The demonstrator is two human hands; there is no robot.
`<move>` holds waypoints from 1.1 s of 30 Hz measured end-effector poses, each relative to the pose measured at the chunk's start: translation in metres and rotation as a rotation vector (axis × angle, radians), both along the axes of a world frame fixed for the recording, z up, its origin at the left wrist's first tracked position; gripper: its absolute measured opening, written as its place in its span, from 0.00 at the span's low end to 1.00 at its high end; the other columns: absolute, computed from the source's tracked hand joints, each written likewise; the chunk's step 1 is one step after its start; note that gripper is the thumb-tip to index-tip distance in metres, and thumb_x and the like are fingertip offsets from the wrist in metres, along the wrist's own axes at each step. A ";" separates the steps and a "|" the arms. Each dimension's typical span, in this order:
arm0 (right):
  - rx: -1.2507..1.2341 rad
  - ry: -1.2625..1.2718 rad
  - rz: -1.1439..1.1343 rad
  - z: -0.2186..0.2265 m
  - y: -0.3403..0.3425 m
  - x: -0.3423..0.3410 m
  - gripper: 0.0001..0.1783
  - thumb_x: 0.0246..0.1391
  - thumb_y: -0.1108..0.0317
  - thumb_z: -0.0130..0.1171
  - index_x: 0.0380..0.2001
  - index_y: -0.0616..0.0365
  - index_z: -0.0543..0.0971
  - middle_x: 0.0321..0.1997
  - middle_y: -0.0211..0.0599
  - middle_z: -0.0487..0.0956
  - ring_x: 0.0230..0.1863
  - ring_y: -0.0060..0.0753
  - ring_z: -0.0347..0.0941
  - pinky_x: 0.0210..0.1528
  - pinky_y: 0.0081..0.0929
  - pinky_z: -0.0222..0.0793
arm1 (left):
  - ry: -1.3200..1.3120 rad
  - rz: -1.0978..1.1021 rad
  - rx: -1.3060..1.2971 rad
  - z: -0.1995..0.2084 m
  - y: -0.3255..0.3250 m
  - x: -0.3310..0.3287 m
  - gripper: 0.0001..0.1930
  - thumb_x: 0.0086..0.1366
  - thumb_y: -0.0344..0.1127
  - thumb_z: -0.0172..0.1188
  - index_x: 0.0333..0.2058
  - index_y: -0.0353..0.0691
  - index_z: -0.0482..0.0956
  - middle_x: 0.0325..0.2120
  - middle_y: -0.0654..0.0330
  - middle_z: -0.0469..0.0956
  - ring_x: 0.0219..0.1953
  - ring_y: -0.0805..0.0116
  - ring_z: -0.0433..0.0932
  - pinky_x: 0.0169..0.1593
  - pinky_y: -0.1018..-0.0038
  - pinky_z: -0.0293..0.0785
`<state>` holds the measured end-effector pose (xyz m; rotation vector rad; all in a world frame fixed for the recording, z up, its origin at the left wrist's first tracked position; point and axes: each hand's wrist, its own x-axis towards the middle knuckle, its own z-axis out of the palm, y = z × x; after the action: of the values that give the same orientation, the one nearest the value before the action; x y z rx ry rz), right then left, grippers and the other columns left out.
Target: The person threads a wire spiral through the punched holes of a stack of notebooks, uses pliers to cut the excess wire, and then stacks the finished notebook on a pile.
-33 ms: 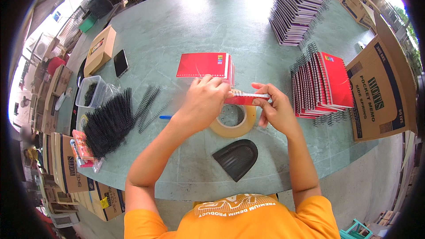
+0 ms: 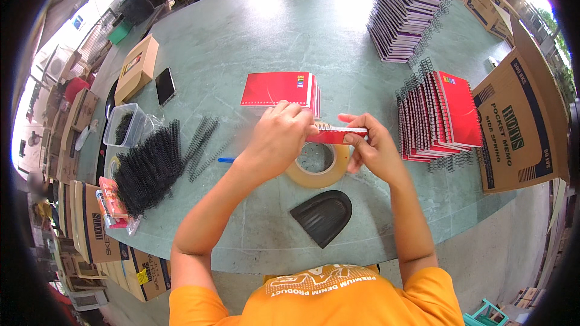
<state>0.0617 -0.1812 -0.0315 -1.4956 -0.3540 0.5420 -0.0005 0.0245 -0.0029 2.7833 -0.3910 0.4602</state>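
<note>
Held up at the middle of the table is a small red notebook point(image 2: 332, 136), its edge turned toward me. My right hand point(image 2: 373, 148) grips its right end between thumb and fingers. My left hand point(image 2: 281, 136) is closed at the other end, its fingertips pinching a spiral binding coil point(image 2: 325, 127) along the notebook's edge. How far the coil runs through the holes is hidden by the fingers. Just beyond lies a pile of red notebooks point(image 2: 275, 87) with punched edges. A roll of tape point(image 2: 297, 175) lies beneath my hands, and a black rounded piece point(image 2: 323, 217) is nearer me.
Black spiral coils point(image 2: 148, 166) are heaped at the left, beside a clear plastic tub point(image 2: 128, 125), a phone point(image 2: 164, 86) and a cardboard box point(image 2: 138, 67). A blue pen point(image 2: 226, 160) pokes out by my left forearm. Coil-bound red notebooks point(image 2: 456, 108), a tall notebook stack point(image 2: 406, 15) and an open carton point(image 2: 519, 121) stand right.
My fingers have shifted very slightly around the notebook and coil. Everything else stays where it was.
</note>
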 end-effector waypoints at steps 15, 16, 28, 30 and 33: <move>0.111 0.004 -0.017 -0.011 0.025 0.014 0.10 0.50 0.76 0.61 0.37 0.66 0.79 0.23 0.37 0.80 0.17 0.23 0.76 0.14 0.15 0.67 | -0.107 0.007 -0.039 -0.001 -0.002 0.007 0.16 0.47 0.34 0.67 0.33 0.38 0.71 0.30 0.56 0.71 0.38 0.56 0.72 0.40 0.62 0.67; 0.155 0.039 -0.038 -0.013 0.025 0.012 0.10 0.49 0.77 0.62 0.37 0.66 0.79 0.23 0.37 0.80 0.16 0.23 0.76 0.14 0.15 0.67 | -0.094 0.024 0.036 -0.004 0.006 0.005 0.17 0.46 0.33 0.68 0.33 0.38 0.71 0.30 0.56 0.70 0.38 0.56 0.72 0.40 0.62 0.67; 0.021 -0.032 -0.057 -0.008 0.028 0.018 0.10 0.49 0.73 0.63 0.36 0.64 0.78 0.19 0.33 0.76 0.13 0.18 0.71 0.12 0.15 0.62 | 0.029 0.107 -0.050 0.005 0.005 0.007 0.14 0.55 0.38 0.62 0.37 0.37 0.75 0.33 0.53 0.73 0.37 0.54 0.73 0.41 0.63 0.68; -0.010 -0.020 -0.026 -0.010 0.026 0.020 0.11 0.49 0.74 0.62 0.38 0.63 0.78 0.21 0.34 0.77 0.13 0.18 0.71 0.11 0.15 0.62 | -0.029 0.120 -0.109 0.008 -0.002 0.006 0.14 0.56 0.38 0.62 0.38 0.37 0.77 0.33 0.53 0.74 0.37 0.55 0.74 0.41 0.64 0.69; 0.047 -0.040 0.001 -0.013 0.025 0.018 0.12 0.51 0.75 0.61 0.40 0.63 0.76 0.24 0.34 0.77 0.14 0.19 0.72 0.11 0.15 0.63 | -0.034 0.114 -0.085 0.001 0.004 0.009 0.15 0.53 0.37 0.65 0.38 0.37 0.77 0.31 0.53 0.74 0.35 0.55 0.75 0.38 0.64 0.71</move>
<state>0.0801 -0.1559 -0.0444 -1.4623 -0.3961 0.5026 0.0081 0.0281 -0.0023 2.7276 -0.2148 0.5382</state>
